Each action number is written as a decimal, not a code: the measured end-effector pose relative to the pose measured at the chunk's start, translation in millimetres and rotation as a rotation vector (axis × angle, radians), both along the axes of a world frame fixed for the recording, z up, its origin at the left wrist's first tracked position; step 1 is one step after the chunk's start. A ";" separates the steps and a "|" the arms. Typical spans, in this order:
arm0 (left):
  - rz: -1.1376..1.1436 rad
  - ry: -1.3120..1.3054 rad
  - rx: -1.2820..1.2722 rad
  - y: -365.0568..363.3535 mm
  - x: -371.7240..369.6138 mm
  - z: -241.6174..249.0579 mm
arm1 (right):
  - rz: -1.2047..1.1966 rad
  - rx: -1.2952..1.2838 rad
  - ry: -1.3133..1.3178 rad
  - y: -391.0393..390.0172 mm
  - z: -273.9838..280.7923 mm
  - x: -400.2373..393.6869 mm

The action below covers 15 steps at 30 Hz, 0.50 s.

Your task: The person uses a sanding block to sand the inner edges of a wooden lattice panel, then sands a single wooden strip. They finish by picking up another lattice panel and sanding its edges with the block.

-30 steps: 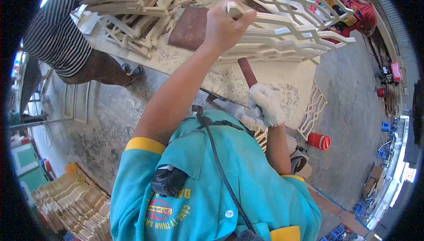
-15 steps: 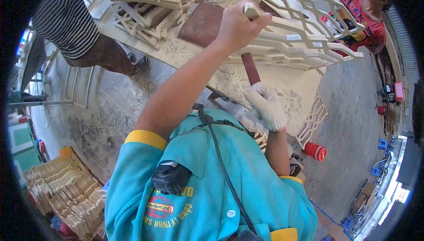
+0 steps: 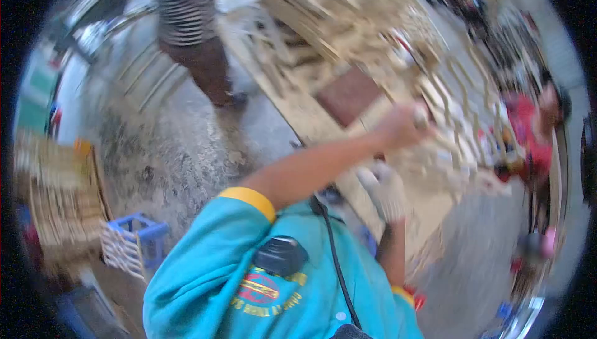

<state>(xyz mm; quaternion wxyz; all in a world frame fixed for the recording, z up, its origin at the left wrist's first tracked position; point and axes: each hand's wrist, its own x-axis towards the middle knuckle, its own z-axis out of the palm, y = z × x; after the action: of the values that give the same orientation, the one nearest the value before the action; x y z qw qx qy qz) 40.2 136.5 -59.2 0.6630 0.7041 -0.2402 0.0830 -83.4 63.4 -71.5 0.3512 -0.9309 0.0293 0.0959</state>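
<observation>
My bare left hand [image 3: 407, 129] is closed over the workbench, around the pale end of a zigzag wooden lattice piece [image 3: 421, 114]; motion blurs the grip. The wooden lattice strips [image 3: 463, 103] extend to the right beyond it. My right hand [image 3: 384, 195], in a white knit glove, is closed near the bench's front edge, below the left hand. A dark reddish bit at its fingertips is what shows of the sandpaper strip [image 3: 379, 160]. Further back on the bench lies a flat reddish-brown sheet [image 3: 349, 95].
Wooden pieces are piled at the back of the dusty workbench [image 3: 317, 121]. One person in a striped top [image 3: 185, 6] stands at the left, another in red [image 3: 528, 128] at the right. A blue plastic stool [image 3: 146, 233] and stacked wooden strips [image 3: 65, 196] are at lower left.
The view has swung left, so the bench and sheet appear further right and lower. Both hands have come nearer each other, and the sandpaper strip shows much less.
</observation>
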 end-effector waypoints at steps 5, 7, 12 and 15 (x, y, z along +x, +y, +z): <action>-0.031 -0.032 -0.045 -6.3 7.0 -10.4 | 0.037 -0.223 -0.181 15.3 -33.3 -0.2; 0.006 -0.035 -0.053 -3.1 -0.7 -4.7 | 0.039 -0.201 -0.097 14.4 -13.2 4.6; -0.062 -0.025 -0.082 0.4 1.3 -5.6 | 0.082 -0.187 -0.319 15.7 -40.7 -3.7; -0.072 0.006 -0.063 5.4 -2.9 1.5 | -0.100 -0.076 -0.234 15.4 -24.6 3.0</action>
<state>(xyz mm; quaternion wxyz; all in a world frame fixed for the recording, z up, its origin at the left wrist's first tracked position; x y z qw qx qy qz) 37.2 141.9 -57.7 0.6883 0.6739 -0.2606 0.0646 -80.4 78.8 -96.1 0.3208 -0.9458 0.0381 -0.0319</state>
